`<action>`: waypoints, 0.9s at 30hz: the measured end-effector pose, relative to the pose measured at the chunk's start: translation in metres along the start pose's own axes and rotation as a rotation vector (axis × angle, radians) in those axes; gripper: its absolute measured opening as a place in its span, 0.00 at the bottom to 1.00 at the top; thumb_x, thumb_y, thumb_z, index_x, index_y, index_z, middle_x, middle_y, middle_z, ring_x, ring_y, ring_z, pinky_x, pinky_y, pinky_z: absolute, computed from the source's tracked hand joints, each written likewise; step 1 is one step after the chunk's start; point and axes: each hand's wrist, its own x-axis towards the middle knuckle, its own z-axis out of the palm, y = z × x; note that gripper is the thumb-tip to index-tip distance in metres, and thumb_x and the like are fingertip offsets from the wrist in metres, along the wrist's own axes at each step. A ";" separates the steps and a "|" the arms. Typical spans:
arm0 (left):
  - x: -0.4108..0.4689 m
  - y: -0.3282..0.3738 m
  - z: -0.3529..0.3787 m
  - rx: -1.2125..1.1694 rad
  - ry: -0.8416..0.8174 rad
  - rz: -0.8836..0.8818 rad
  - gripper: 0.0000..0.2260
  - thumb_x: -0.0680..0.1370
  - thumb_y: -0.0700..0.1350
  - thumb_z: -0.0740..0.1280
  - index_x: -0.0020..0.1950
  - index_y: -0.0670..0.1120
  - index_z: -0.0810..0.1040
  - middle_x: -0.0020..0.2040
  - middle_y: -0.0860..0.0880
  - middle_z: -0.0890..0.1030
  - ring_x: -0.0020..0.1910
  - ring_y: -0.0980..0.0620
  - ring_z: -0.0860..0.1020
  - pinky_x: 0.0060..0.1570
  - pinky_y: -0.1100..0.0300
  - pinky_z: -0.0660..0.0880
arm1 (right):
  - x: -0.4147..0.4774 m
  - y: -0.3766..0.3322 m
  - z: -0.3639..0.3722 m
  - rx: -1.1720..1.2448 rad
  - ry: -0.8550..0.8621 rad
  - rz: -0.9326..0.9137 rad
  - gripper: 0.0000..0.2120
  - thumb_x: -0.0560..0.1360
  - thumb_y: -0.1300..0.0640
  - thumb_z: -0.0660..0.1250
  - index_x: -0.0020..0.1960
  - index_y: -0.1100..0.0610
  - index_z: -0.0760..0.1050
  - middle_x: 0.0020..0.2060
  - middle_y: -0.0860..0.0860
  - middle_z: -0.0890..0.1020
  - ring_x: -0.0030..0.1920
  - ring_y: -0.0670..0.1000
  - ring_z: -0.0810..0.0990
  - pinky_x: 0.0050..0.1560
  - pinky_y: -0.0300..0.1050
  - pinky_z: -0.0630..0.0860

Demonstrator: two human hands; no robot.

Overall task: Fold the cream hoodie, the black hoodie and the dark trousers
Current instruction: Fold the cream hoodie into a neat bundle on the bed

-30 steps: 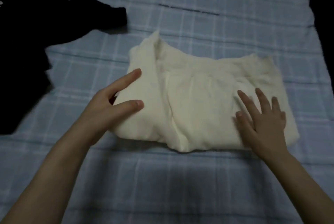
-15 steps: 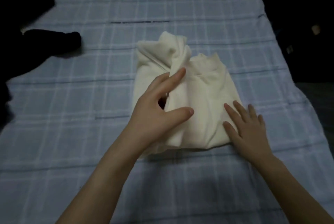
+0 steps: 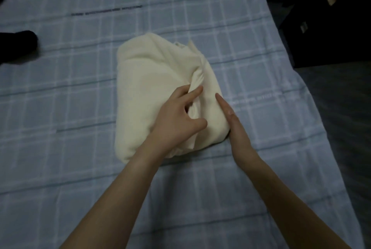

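We pinch the loose flap of the cream hoodie [image 3: 160, 80] with our left hand [image 3: 178, 120]; our right hand [image 3: 233, 122], held flat and empty, braces the bundle's edge. Tuck firmly.

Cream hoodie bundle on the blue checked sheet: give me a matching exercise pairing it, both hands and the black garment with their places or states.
Things:
1. cream hoodie
2. left hand
3. right hand
4. black garment

Places or states:
A. flat, edge-on against the bundle's right side
B. at the picture's left edge, apart from the bundle
C. fingers tucked into a fold on top of the bundle
D. folded into a compact bundle mid-sheet

Pairs: 1-D, 2-C, 3-A, 4-B
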 end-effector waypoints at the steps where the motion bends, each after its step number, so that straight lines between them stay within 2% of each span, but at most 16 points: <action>1: 0.001 0.001 0.000 0.008 0.011 -0.001 0.36 0.61 0.48 0.71 0.71 0.51 0.74 0.63 0.61 0.70 0.48 0.70 0.73 0.50 0.82 0.64 | 0.001 0.002 -0.002 0.016 -0.010 0.002 0.17 0.85 0.52 0.49 0.67 0.32 0.67 0.66 0.24 0.69 0.73 0.33 0.63 0.72 0.35 0.60; 3: 0.002 0.004 -0.001 -0.010 0.033 -0.012 0.35 0.62 0.48 0.71 0.70 0.52 0.74 0.62 0.62 0.69 0.48 0.73 0.72 0.50 0.82 0.63 | 0.001 -0.005 -0.005 -0.003 -0.024 -0.032 0.18 0.86 0.53 0.48 0.66 0.31 0.65 0.65 0.22 0.68 0.72 0.31 0.62 0.69 0.29 0.60; 7: 0.005 0.001 0.009 -0.035 0.018 -0.043 0.36 0.62 0.50 0.71 0.71 0.51 0.73 0.67 0.57 0.71 0.57 0.63 0.75 0.56 0.75 0.68 | 0.007 -0.039 -0.015 0.007 0.043 -0.084 0.15 0.84 0.47 0.51 0.68 0.37 0.66 0.63 0.26 0.70 0.63 0.26 0.68 0.58 0.20 0.64; 9: 0.009 0.002 0.012 -0.067 -0.024 -0.056 0.36 0.65 0.52 0.71 0.74 0.55 0.69 0.69 0.56 0.69 0.60 0.60 0.74 0.57 0.72 0.69 | 0.008 -0.058 -0.016 -0.037 0.044 -0.137 0.17 0.82 0.45 0.51 0.69 0.37 0.66 0.63 0.26 0.69 0.64 0.26 0.67 0.59 0.20 0.64; 10: 0.011 0.005 0.011 -0.175 -0.038 -0.088 0.34 0.69 0.52 0.70 0.75 0.58 0.66 0.70 0.56 0.68 0.60 0.58 0.75 0.57 0.70 0.71 | 0.007 -0.065 -0.015 -0.075 0.031 -0.167 0.17 0.82 0.46 0.52 0.69 0.37 0.65 0.63 0.25 0.69 0.64 0.26 0.67 0.60 0.20 0.63; 12: 0.015 0.009 0.005 -0.452 -0.011 -0.179 0.27 0.79 0.47 0.62 0.76 0.63 0.60 0.71 0.55 0.70 0.55 0.54 0.80 0.56 0.58 0.78 | 0.005 -0.074 -0.010 -0.141 0.020 -0.213 0.16 0.85 0.50 0.52 0.70 0.36 0.65 0.65 0.27 0.70 0.66 0.29 0.67 0.64 0.24 0.64; 14: 0.014 0.009 0.000 -0.601 0.015 -0.243 0.26 0.82 0.41 0.54 0.77 0.62 0.57 0.70 0.55 0.71 0.45 0.55 0.82 0.51 0.52 0.80 | 0.001 -0.076 -0.004 -0.133 0.033 -0.214 0.17 0.85 0.53 0.56 0.70 0.37 0.68 0.67 0.35 0.73 0.67 0.33 0.70 0.64 0.28 0.68; 17: 0.013 0.006 -0.001 -0.679 0.032 -0.278 0.26 0.82 0.40 0.53 0.77 0.61 0.57 0.67 0.55 0.74 0.39 0.56 0.79 0.44 0.55 0.80 | -0.009 -0.066 0.009 -0.151 0.007 -0.181 0.20 0.82 0.55 0.63 0.72 0.42 0.70 0.68 0.39 0.74 0.66 0.32 0.71 0.57 0.25 0.70; 19: 0.016 0.006 -0.002 -0.734 0.052 -0.319 0.25 0.82 0.41 0.56 0.76 0.62 0.59 0.64 0.53 0.76 0.38 0.53 0.78 0.40 0.57 0.79 | -0.013 -0.052 0.015 -0.252 -0.007 -0.184 0.21 0.81 0.55 0.64 0.72 0.42 0.70 0.70 0.37 0.72 0.68 0.31 0.68 0.62 0.23 0.65; 21: 0.014 0.009 -0.003 -0.784 0.076 -0.329 0.26 0.81 0.38 0.56 0.76 0.59 0.61 0.65 0.51 0.75 0.38 0.51 0.77 0.42 0.54 0.81 | -0.013 -0.044 0.016 -0.274 0.014 -0.172 0.21 0.81 0.57 0.65 0.72 0.43 0.71 0.70 0.38 0.72 0.69 0.31 0.67 0.65 0.23 0.62; 23: 0.007 0.015 -0.006 -0.743 0.128 -0.309 0.25 0.79 0.34 0.57 0.75 0.52 0.65 0.65 0.51 0.75 0.40 0.51 0.79 0.48 0.50 0.81 | -0.012 -0.041 0.015 -0.268 0.021 -0.153 0.22 0.80 0.58 0.65 0.72 0.43 0.71 0.69 0.37 0.73 0.68 0.31 0.68 0.66 0.25 0.63; 25: -0.008 0.024 -0.014 -0.505 0.217 -0.201 0.21 0.76 0.34 0.62 0.68 0.48 0.74 0.61 0.52 0.79 0.46 0.55 0.81 0.55 0.57 0.78 | -0.014 -0.041 0.016 -0.294 -0.017 -0.156 0.23 0.81 0.58 0.64 0.72 0.41 0.70 0.69 0.35 0.73 0.67 0.31 0.68 0.64 0.24 0.63; 27: -0.022 0.030 -0.036 -0.257 0.358 0.002 0.17 0.74 0.33 0.61 0.59 0.47 0.80 0.56 0.52 0.82 0.49 0.58 0.80 0.53 0.64 0.76 | -0.014 -0.042 0.017 -0.324 -0.041 -0.168 0.23 0.81 0.57 0.63 0.73 0.39 0.68 0.68 0.34 0.72 0.66 0.29 0.68 0.62 0.21 0.62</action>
